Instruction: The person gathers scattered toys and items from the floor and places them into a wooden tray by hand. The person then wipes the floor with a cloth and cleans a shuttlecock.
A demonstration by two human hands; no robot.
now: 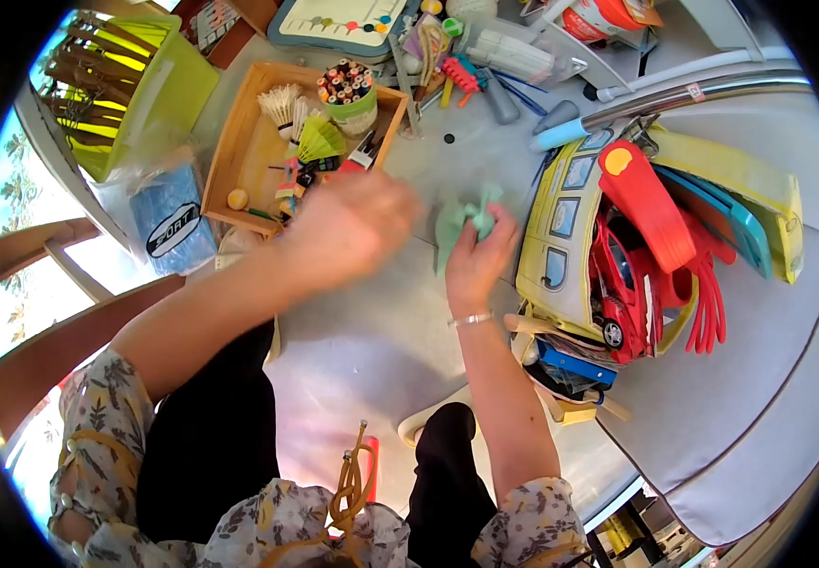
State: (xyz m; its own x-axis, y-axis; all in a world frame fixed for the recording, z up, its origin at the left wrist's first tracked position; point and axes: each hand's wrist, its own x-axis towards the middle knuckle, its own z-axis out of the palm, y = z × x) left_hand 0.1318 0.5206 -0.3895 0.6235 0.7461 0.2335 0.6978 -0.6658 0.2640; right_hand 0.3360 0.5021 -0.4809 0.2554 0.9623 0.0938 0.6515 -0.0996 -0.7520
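My right hand (480, 254), with a bracelet at its wrist, is closed on a pale green crumpled cloth (449, 227) above the grey surface. Part of the cloth hangs down to the left of my fingers. Motion smears my left hand (357, 227), so its fingers cannot be made out. It is over the near right corner of a wooden tray (229, 142). Inside that tray are a tub of colored pencils (352, 104), a shuttlecock (281, 106), a lime green fan-shaped piece (319, 139) and a small ball (237, 199).
On the right, a yellow bus-shaped box (561, 237) holds a red toy car (622, 284) and red gloves (707, 303). A green bin of hangers (158, 104) stands left, beside a blue plastic packet (175, 213). Markers and a drawing board (334, 28) lie at the back.
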